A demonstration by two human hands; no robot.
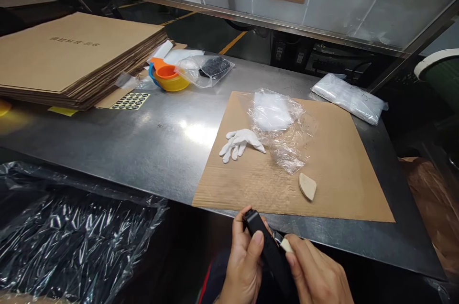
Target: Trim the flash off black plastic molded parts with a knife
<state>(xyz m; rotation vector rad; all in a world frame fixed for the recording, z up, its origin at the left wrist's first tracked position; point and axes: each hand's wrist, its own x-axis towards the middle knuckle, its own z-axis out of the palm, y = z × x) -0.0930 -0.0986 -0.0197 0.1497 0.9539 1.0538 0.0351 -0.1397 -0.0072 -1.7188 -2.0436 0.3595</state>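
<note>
Close to the table's front edge, my left hand [244,256] is closed around a long black plastic-looking part [267,242], its thumb pressed on the near face. My right hand [317,270] grips a small metal-bladed tool with a cream-coloured handle [286,245]. The blade meets the black part's right edge; whether it is cutting or only touching I cannot tell. The lower end of the part is hidden in shadow between my hands. Beyond them on a cardboard sheet [344,165] lie a beige wedge-shaped pad [307,187], a white glove [242,144] and crumpled clear plastic bags [287,151] around white sheets.
Stacked flat cardboard [82,55] covers the far left of the metal table [161,141]. Orange and yellow cups [174,79], a bagged black item [217,67] and a sticker sheet [131,101] lie near it. A plastic packet [349,97] rests at back right. Black plastic sheeting [71,237] fills the lower left.
</note>
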